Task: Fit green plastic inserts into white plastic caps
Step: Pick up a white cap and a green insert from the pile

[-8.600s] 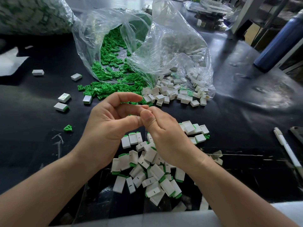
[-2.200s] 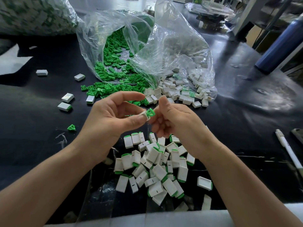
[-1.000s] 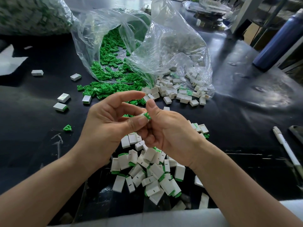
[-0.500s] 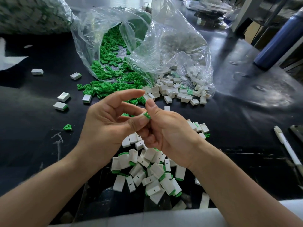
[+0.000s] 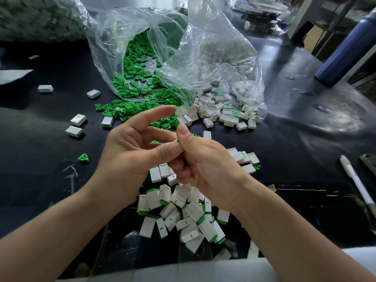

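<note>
Pinching a nearly hidden cap (image 5: 176, 141) between left hand (image 5: 130, 157) and right hand (image 5: 205, 167), we judge it light, stiff, slick; grip its flat sides.

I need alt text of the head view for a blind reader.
A left hand and right hand pinch a mostly hidden green-and-white plastic part above a black table. Assembled white plastic caps lie piled beneath; clear plastic bags spill loose parts behind.

pinched cap (image 5: 176, 141) nearly hidden, far-left bag (image 5: 38, 17) blurred
</note>
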Tool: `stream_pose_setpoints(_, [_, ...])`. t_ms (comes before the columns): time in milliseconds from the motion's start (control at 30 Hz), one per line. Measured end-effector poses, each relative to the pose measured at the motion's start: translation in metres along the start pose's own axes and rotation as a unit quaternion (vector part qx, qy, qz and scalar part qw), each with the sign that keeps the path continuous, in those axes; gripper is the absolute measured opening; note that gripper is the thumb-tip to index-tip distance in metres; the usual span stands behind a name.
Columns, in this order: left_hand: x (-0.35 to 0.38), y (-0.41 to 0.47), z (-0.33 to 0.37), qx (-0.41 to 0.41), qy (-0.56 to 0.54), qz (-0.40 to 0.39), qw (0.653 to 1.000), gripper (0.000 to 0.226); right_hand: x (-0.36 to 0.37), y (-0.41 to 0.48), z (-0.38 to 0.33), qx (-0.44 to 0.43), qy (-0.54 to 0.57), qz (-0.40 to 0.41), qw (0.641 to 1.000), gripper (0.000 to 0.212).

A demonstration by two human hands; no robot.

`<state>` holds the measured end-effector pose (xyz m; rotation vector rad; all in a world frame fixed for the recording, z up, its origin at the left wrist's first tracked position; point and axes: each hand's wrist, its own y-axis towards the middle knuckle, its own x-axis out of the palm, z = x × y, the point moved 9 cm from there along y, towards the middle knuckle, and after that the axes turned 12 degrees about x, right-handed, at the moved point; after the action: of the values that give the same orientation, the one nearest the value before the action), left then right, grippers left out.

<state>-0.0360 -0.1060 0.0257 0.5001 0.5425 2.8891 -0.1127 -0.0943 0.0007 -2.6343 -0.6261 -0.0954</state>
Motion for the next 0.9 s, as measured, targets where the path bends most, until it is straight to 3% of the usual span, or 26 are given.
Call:
stream_pose_setpoints(233, [0.002,0.001,0.004,0.009,0.008,0.011,1.0,0.055,0.003,0.0,0.0,0.031,0.041,-0.064,0.997,0.062])
stream_pose_setpoints(567, [0.001,0.0,0.003,-0.001,-0.012,0.006,1.0,0.039,-0.008,-0.002,-0.008,-0.008,-0.062,-0.002,0.998,0.042])
stream_pose_setpoints(700, [0.0,0.001,-0.002,-0.026,-0.009,-0.01,1.0,0.048,-0.011,-0.002,-0.008,-0.011,-0.104,0.019,0.994,0.037])
stream_pose_setpoints(900, [-0.001,0.0,-0.005,-0.028,-0.021,-0.009,0.999,0.04,-0.008,-0.003,-0.007,-0.003,-0.102,0.017,0.995,0.041])
